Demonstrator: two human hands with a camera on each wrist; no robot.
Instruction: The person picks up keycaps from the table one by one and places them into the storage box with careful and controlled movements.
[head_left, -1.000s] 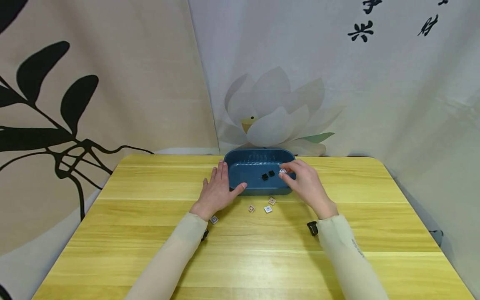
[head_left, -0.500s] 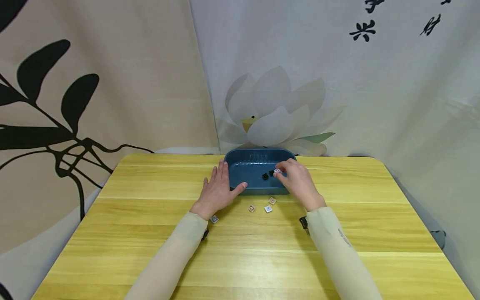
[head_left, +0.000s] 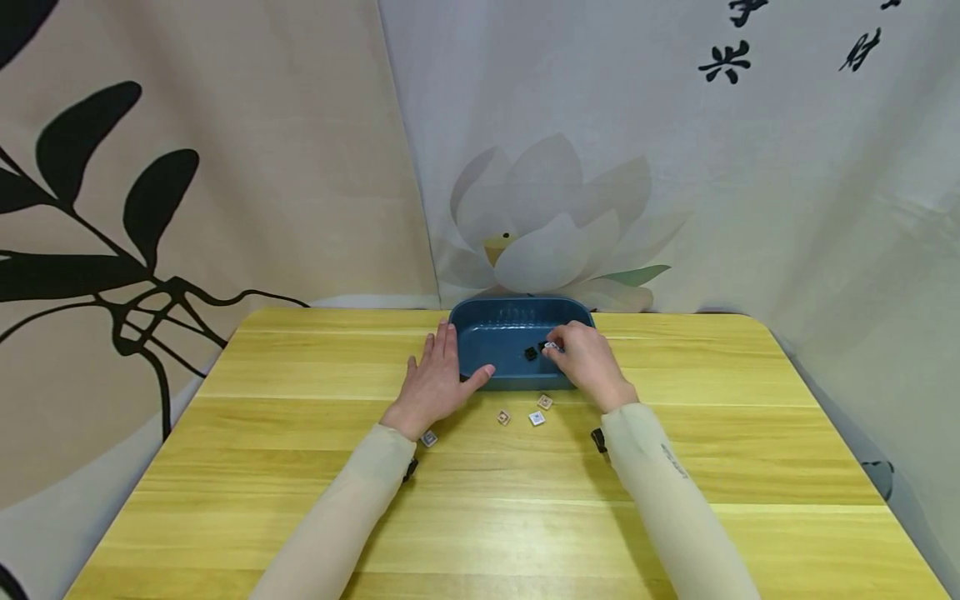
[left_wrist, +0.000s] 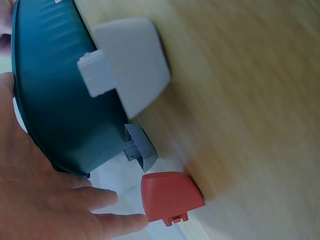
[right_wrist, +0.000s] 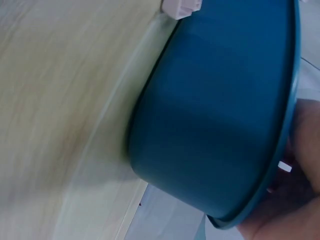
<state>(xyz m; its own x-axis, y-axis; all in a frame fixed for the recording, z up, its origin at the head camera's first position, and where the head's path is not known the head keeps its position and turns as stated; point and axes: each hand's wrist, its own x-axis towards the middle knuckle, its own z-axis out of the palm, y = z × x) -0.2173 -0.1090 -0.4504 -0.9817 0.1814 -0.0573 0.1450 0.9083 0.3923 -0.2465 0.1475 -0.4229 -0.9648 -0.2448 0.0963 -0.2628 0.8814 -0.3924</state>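
Observation:
A deep blue tray (head_left: 517, 384) stands at the table's back edge with black keycaps (head_left: 530, 353) inside. My right hand (head_left: 594, 362) reaches in over its right side and pinches a white keycap (head_left: 551, 345) close beside the black ones. In the right wrist view the tray wall (right_wrist: 210, 110) hides most of that grip. My left hand (head_left: 431, 383) rests against the tray's left end, fingers straight and thumb over the front rim. The left wrist view shows a pale keycap (left_wrist: 132, 62), a grey keycap (left_wrist: 141, 147) and a red keycap (left_wrist: 170, 196) near the fingertips.
In front of the tray lie a white keycap (head_left: 537, 418) and two pinkish keycaps, one at the tray's front wall (head_left: 544, 402) and one further left (head_left: 503, 417). Another keycap (head_left: 428, 438) sits by my left wrist. A printed curtain (head_left: 300, 167) hangs behind the wooden table (head_left: 480, 517).
My right hand has moved left and slightly lower inside the tray with the white keycap, toward the black keycaps. My left hand has stayed in place.

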